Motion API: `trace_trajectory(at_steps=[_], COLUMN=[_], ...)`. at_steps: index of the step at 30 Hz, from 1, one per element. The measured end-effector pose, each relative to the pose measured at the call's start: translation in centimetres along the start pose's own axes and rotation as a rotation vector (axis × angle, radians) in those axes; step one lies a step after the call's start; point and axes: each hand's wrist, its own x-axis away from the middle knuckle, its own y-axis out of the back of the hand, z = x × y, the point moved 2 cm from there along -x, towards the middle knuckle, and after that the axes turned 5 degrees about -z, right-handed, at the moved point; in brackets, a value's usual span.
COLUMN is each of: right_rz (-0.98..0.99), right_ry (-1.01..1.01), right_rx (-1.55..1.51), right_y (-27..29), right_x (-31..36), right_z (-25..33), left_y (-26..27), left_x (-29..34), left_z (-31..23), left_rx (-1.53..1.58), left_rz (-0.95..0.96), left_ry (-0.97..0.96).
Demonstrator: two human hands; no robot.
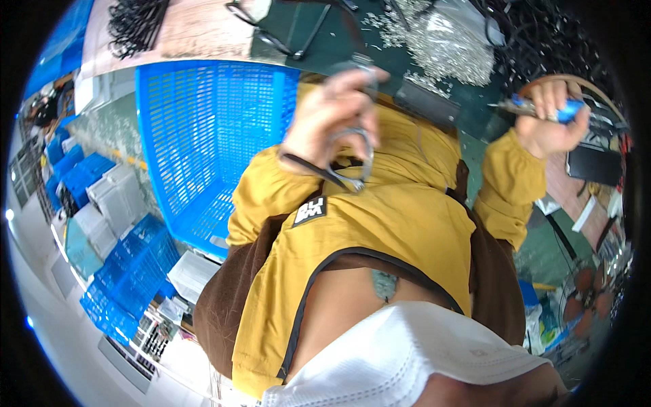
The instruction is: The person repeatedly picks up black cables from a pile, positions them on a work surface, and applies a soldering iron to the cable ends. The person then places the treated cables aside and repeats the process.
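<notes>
My left hand (332, 112), smeared by motion, is raised in front of my yellow apron. Its fingers are bent around a dark strap (312, 167) fitted with a silver-grey ring (368, 159); a metal piece and more dark strap show above the fingertips. Over at the right, my right hand (553, 122) is wrapped around a blue hand tool (568, 112). Its thin metal tip points left; the exact kind of tool is unclear. Beyond my hands, small silver metal parts (453, 54) lie heaped on the dark green worktop, partly under clear plastic.
A large blue plastic basket (152, 136) stands left of my lap. Black straps are bundled (132, 27) at the far left and piled (563, 41) at the far right. A dark box (426, 103) sits near the table edge. A fan (587, 292) stands at the lower right.
</notes>
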Motion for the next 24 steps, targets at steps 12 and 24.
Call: trace_trajectory(at_steps=[12, 24], right_rz=[-0.160, -0.187], right_ry=[0.103, 0.294], right_rx=[0.398, 0.840], right_y=[5.5, 7.4], right_x=[-0.9, -0.6], right_z=[2.1, 1.9], left_y=[9.3, 12.3], left_x=[-2.8, 0.2], left_z=[-9.7, -12.3], left_rx=[-0.585, -0.650], left_rz=[-0.799, -1.085], left_ry=[-0.686, -0.611])
